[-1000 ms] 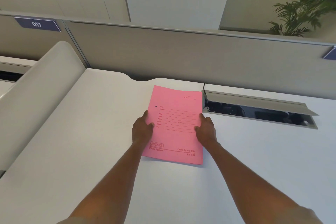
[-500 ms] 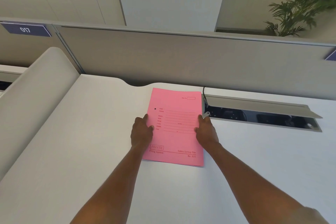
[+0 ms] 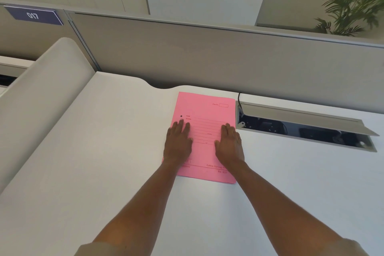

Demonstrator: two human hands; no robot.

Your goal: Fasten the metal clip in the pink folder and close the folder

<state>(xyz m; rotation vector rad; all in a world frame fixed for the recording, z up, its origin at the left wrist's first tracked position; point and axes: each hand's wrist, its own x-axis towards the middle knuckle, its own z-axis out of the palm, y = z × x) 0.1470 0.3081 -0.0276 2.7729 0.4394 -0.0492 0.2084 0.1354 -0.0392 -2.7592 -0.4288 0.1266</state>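
Observation:
The pink folder [image 3: 206, 110] lies closed and flat on the white desk [image 3: 116, 151], printed cover up, near the back partition. My left hand [image 3: 178, 146] rests palm down on the cover's left side, fingers stretched forward. On the right side my right hand [image 3: 229, 145] lies flat in the same way. Neither hand grips anything. The metal clip is hidden inside the folder; only a small dark rivet [image 3: 181, 116] shows near the left edge.
Just right of the folder an open cable trough [image 3: 301, 131] is set in the desk, its grey lid tilted up and a black cable [image 3: 239, 100] running in. A grey partition [image 3: 207, 54] closes the back. A curved divider [image 3: 41, 100] rises at the left.
Both hands have moved from the folder's side edges onto its cover and now lie flat, palms down. The folder has stayed in place.

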